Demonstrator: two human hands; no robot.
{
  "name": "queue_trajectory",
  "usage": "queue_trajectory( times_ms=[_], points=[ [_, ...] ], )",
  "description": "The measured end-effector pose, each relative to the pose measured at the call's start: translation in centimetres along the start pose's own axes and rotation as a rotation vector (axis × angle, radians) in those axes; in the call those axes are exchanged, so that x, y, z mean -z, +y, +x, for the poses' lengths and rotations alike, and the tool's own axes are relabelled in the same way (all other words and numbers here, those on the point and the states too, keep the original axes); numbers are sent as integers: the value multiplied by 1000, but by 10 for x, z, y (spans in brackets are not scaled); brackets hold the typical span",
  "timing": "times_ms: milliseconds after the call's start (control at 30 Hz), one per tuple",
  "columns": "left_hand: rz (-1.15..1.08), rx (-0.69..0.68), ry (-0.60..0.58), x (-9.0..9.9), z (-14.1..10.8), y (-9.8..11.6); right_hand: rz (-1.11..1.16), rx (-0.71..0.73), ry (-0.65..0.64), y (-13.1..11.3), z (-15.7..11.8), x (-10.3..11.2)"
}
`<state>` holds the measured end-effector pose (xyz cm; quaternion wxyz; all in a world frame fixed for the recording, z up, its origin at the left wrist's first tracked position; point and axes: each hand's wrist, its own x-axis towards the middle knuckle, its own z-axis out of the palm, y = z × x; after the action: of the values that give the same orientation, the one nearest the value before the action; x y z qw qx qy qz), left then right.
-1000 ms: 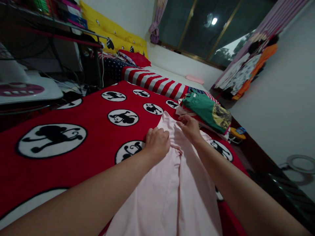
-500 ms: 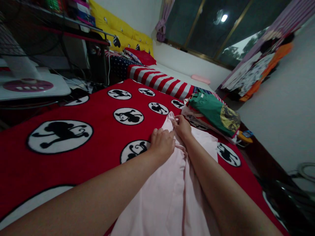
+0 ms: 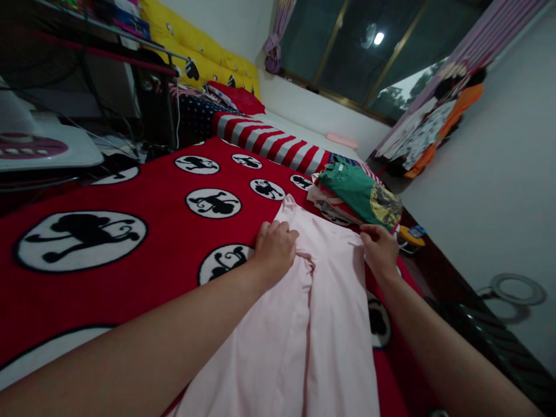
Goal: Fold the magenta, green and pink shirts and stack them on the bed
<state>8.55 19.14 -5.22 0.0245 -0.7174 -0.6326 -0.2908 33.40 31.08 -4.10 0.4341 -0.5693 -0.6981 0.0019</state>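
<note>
Pale pink trousers [image 3: 330,278] lie lengthwise over a red blanket [image 3: 165,307] printed with black figures in white ovals. The waist end points away from me and the legs run down toward me. My left hand [image 3: 276,248] is closed on the cloth at the left side, below the waist. At the right end of the waistband, my right hand [image 3: 379,248] pinches the edge between thumb and fingers. Wrinkles gather around the crotch seam between the two legs.
Past the trousers sits a pile of folded clothes topped by a green shirt [image 3: 356,188]. A striped bed cover [image 3: 269,139] lies behind. At left stands a white fan base [image 3: 47,145] near a cluttered desk. Clothes [image 3: 443,130] hang by the window at right.
My right hand has moved right, drawing the waistband out, and the bunched right side of the trousers now lies spread flat. My left hand keeps its hold. The view has shifted slightly.
</note>
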Motion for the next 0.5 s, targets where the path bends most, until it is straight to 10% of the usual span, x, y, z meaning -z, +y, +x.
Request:
queue_trajectory(
  times_ms=[133, 267, 500],
  points=[
    [-222, -385, -1, 5, -6, 12, -81, -209, -206, 48, 15, 12],
    [-367, -710, -272, 3, -17, 25, -47, -208, -332, 65, 22, 11],
    [-407, -736, -438, 3, -22, 27, -23, -210, -184, 63, 32, -4]
  ],
)
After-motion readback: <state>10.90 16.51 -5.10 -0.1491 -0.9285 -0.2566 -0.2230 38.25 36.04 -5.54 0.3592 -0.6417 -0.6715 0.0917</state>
